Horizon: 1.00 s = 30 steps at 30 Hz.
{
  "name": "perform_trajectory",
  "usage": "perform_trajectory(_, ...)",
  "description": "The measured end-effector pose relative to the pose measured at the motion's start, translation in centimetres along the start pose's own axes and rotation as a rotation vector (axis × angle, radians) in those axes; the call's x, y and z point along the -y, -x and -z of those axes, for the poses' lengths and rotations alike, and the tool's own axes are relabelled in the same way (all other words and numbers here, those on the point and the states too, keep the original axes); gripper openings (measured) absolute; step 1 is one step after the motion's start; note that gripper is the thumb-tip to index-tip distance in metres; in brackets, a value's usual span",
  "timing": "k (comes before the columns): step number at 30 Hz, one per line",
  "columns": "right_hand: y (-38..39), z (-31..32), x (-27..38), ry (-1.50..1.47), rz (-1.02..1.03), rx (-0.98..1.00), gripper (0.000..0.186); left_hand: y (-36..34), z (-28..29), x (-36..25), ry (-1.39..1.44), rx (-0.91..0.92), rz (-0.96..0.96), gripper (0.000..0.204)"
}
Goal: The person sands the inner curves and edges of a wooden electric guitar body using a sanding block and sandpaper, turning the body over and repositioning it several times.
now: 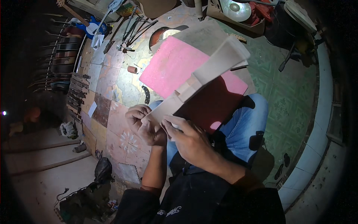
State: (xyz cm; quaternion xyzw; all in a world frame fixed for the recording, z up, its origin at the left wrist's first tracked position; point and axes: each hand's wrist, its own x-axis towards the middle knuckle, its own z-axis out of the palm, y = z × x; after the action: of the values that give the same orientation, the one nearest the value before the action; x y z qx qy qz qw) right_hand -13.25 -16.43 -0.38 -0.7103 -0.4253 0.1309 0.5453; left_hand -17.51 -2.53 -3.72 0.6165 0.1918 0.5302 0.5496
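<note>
A pale bare-wood guitar neck (175,99) runs slantwise in front of me, its flared end up and to the right, with a notched step along its middle. My left hand (143,121) is closed around its lower left end, fingers curled over the edge. My right hand (188,140) presses against the near side of that same end, its fingers bent together. A small pale bit shows between the right fingers, but I cannot make out what it is. Beneath the neck a pink board (175,61) lies by my legs, partly in the neck's dark shadow.
A sunburst guitar body (156,37) lies beyond the board. A brown cylinder (132,70) and a dark curved strip (145,95) are on the tiles to the left. Several guitars (63,65) stand racked far left, near a blue guitar (91,28). A cardboard box (253,29) sits far right.
</note>
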Motion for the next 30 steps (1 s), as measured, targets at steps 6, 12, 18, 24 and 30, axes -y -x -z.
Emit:
perform_trajectory(6,0.8,0.6,0.1,-0.062,-0.058,-0.132,0.041,0.3,0.0,0.6,0.078,-0.006,-0.035,0.037)
perform_trajectory(12,1.7,-0.3,0.1,-0.02,-0.046,-0.026,0.047,1.5,0.3,-0.1,0.1,-0.005,0.051,0.037)
perform_trajectory(18,1.7,-0.4,-0.8,0.039,-0.009,0.025,0.055,2.2,0.0,-0.7,0.024,0.012,0.045,0.039)
perform_trajectory(24,0.9,0.4,-0.6,0.015,-0.065,0.068,0.055,2.3,-0.1,-0.5,0.006,0.04,-0.003,0.041)
perform_trajectory(30,1.1,0.6,-0.9,0.021,-0.075,0.05,0.052,2.6,-0.4,-0.7,0.051,0.049,0.033,0.039)
